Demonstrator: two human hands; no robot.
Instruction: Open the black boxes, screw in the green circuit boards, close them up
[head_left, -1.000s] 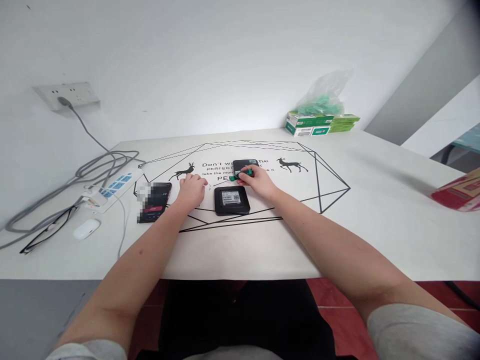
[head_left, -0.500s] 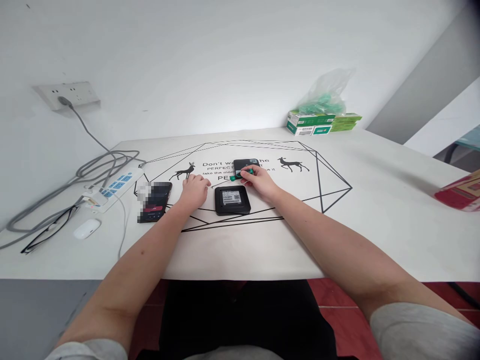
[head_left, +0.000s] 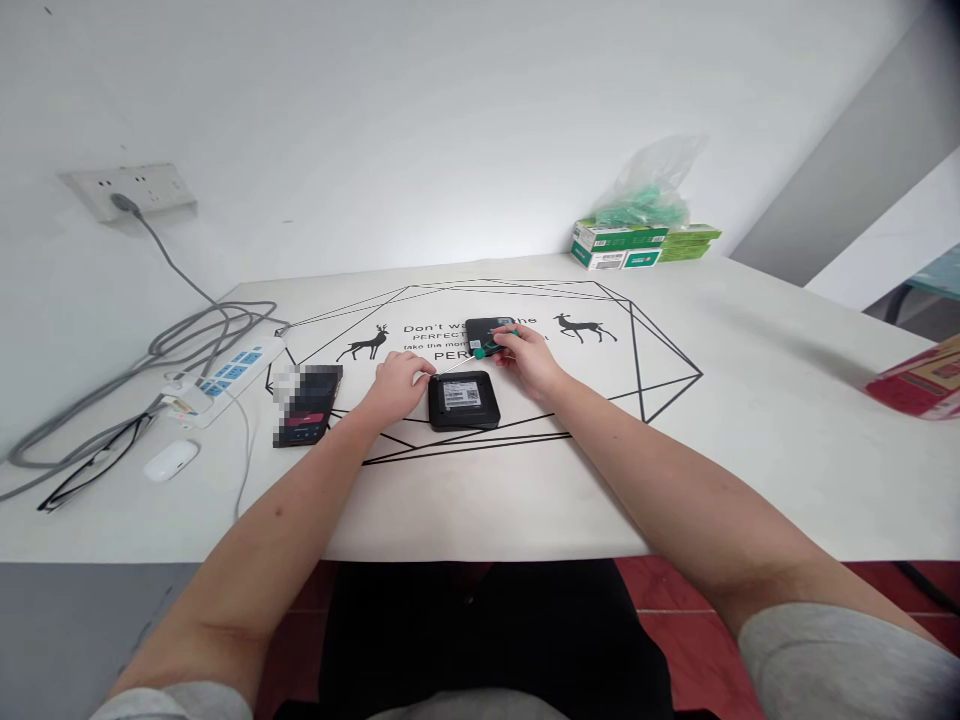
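Note:
My right hand (head_left: 529, 362) is closed round the green handle of a screwdriver (head_left: 480, 353). The thin shaft slants down to the left. At its tip my left hand (head_left: 401, 384) has thumb and fingertips pinched together; whatever is between them is too small to make out. Just below the tip, a flat black square case (head_left: 463, 420) with a white printed label lies on the table, its upper left corner close to my left fingertips. Behind it lies a second flat black piece (head_left: 480, 332), partly covered by my right hand.
A phone (head_left: 309, 405) lies left of my left hand. Farther left are a white power strip (head_left: 241, 372), coiled grey cable, a white earbud case (head_left: 172, 460) and glasses (head_left: 94, 463). Green-white boxes (head_left: 621, 238) under a plastic bag stand at the back right; a red box (head_left: 919, 380) sits at the right.
My left hand has moved right, from bare table to the screwdriver's tip, and its fingers have drawn together. The screwdriver in my right hand has shifted slightly right and its angle has changed.

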